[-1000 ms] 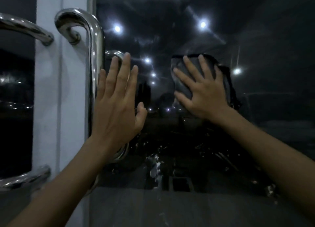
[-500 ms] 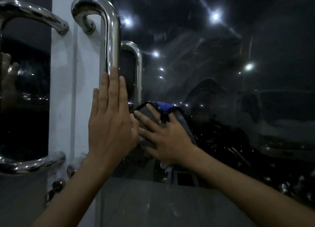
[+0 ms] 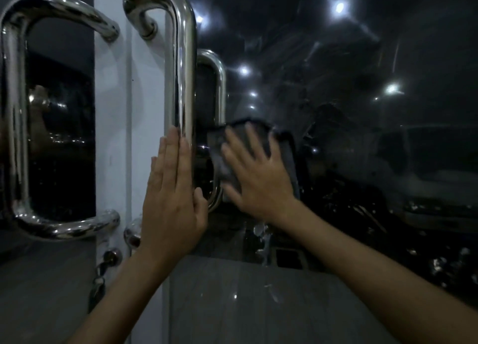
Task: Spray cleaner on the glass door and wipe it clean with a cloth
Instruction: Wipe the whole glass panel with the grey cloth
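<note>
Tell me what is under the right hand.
A dark cloth, pressed flat on the glass door by the right hand, fingers spread; its edges show above and beside the hand. The glass behind the cloth is covered.

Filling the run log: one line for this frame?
phase: wiping | left hand: flat beside handle | right hand: presses cloth on glass

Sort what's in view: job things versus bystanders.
Job: glass door; cloth; right hand pressing the cloth to the glass; left hand, flat.
Bystanders: steel pull handle; white frame; lock.
</note>
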Tool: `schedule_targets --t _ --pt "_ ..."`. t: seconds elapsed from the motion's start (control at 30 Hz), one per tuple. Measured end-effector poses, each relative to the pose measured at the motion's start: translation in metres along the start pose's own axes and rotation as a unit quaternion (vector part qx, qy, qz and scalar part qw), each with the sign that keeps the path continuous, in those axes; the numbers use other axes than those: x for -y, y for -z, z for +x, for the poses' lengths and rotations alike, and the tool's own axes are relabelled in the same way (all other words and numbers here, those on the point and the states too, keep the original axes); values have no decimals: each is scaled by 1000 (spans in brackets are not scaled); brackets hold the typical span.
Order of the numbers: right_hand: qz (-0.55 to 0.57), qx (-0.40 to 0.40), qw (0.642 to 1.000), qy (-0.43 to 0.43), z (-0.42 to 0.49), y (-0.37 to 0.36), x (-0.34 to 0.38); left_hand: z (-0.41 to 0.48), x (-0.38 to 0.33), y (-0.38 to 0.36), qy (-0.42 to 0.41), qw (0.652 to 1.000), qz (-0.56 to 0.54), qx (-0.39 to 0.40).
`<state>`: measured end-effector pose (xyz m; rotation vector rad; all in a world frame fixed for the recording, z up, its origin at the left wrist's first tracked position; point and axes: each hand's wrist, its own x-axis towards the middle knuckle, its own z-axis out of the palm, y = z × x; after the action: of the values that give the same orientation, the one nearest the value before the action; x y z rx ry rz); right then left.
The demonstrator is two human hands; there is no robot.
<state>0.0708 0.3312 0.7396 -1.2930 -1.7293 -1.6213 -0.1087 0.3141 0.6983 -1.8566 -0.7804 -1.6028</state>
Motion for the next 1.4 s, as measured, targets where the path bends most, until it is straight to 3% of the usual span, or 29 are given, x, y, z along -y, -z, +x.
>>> schedule_targets --t 0.07,0.13,0.37,0.43,0.6,0.67,0.83,0.97,1.03,1.17,1.23,1.3,1.4 --pt "5 17 998 60 -35 -6 4 -11 5 -2 -4 1000 -8 5" --pt "-1 11 998 59 -52 -4 -9 -24 11 -1 -18 1000 -15 16" --pt "1 -3 993 -117 -4 0 5 -52 29 -1 -51 998 14 19" --pt "-8 8 992 -128 0 -5 27 -54 29 -3 -47 999 22 12" --pt "1 60 995 84 -67 -22 72 -65 35 -4 -65 998 16 7" --pt "1 46 993 111 -95 -22 61 -75 38 -2 -67 998 14 18" --pt "5 -3 1000 11 -83 -9 15 -101 46 4 -55 997 22 47" --pt "16 8 994 -106 -51 -8 46 -135 42 2 -112 993 21 34" --pt "18 32 994 -99 -51 -15 73 -153 35 -5 -115 993 9 36" --pt "14 63 997 46 -89 -27 98 -171 23 -18 -90 993 -17 71" --pt "10 54 996 77 -111 -27 87 -174 19 -22 -69 993 -35 85" --pt "13 27 998 55 -126 -21 62 -170 17 -24 -53 993 -54 92" --pt "-16 8 999 -52 -121 -7 12 -155 14 -24 -47 992 -81 82"
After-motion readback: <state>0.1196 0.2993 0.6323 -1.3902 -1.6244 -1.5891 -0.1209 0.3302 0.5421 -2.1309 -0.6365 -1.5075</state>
